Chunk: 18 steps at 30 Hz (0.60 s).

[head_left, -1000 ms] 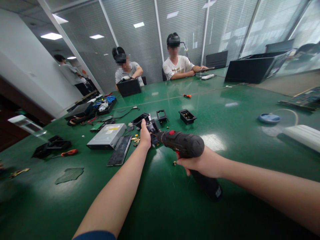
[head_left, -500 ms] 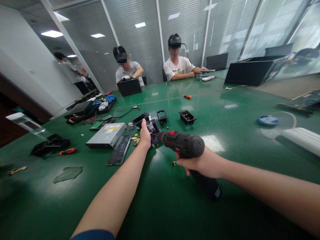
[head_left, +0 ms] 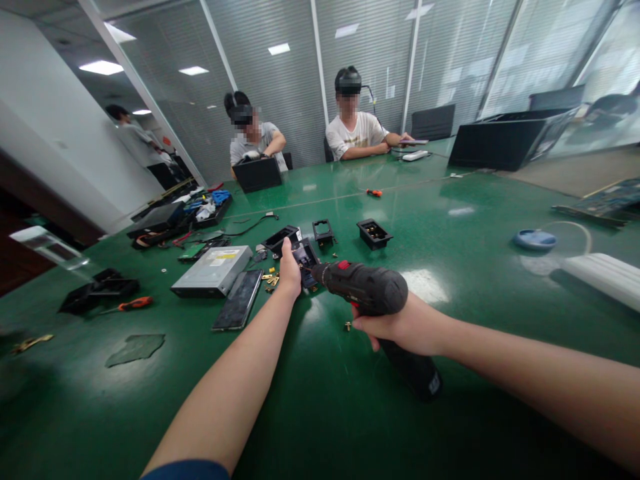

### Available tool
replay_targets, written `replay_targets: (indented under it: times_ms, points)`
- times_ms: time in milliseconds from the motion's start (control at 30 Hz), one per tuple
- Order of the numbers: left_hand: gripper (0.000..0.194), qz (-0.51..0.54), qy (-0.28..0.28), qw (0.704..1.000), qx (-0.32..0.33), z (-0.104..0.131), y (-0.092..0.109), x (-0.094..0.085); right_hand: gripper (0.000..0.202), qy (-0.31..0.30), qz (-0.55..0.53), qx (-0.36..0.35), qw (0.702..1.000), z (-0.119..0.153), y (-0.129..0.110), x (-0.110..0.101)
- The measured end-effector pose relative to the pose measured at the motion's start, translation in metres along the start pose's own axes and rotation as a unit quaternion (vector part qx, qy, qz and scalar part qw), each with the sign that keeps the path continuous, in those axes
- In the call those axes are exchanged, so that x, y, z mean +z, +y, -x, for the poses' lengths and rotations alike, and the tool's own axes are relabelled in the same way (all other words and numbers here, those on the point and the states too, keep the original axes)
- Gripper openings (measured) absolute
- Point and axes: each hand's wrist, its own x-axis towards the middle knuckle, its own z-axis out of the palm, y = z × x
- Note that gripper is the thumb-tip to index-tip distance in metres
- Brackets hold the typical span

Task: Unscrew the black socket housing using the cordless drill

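Observation:
My right hand [head_left: 400, 327] is wrapped round the grip of a black cordless drill [head_left: 365, 287] with red accents. Its chuck points left, and the bit end meets a dark socket-like housing [head_left: 307, 257]. Against that housing's left side my left hand [head_left: 289, 270] is closed, thumb up, holding it; the other fingers are mostly hidden. Brass pieces [head_left: 271, 279] lie just left of the housing. A small brass part [head_left: 348, 326] rests on the table below the drill. Beyond my left hand sit a black open box [head_left: 281, 239], a black frame [head_left: 323, 231] and another black box [head_left: 374, 233] with brass inside.
A silver disc drive [head_left: 214, 270] and a dark phone [head_left: 238, 300] lie left of my forearm. Further left are an orange screwdriver [head_left: 135, 304] and black trays [head_left: 100, 290]. Two people sit across the green table [head_left: 320, 400]. A computer case [head_left: 500, 143] stands at right.
The view has shifted very slightly. Both hands, the drill and the housing keep almost the same positions.

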Motion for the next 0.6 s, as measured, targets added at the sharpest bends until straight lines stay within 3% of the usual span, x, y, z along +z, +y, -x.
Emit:
replay_targets:
  times_ms: [400, 600]
  points:
    - [0.069, -0.004, 0.001, 1.0, -0.009, 0.0, 0.001, 0.0, 0.036, -0.01, 0.008, -0.013, 1.0, -0.003, 0.01, 0.0]
    - [0.066, -0.011, 0.012, 1.0, -0.004, -0.001, 0.001, -0.001, 0.048, 0.01, 0.016, -0.016, 1.0, -0.006, 0.017, 0.001]
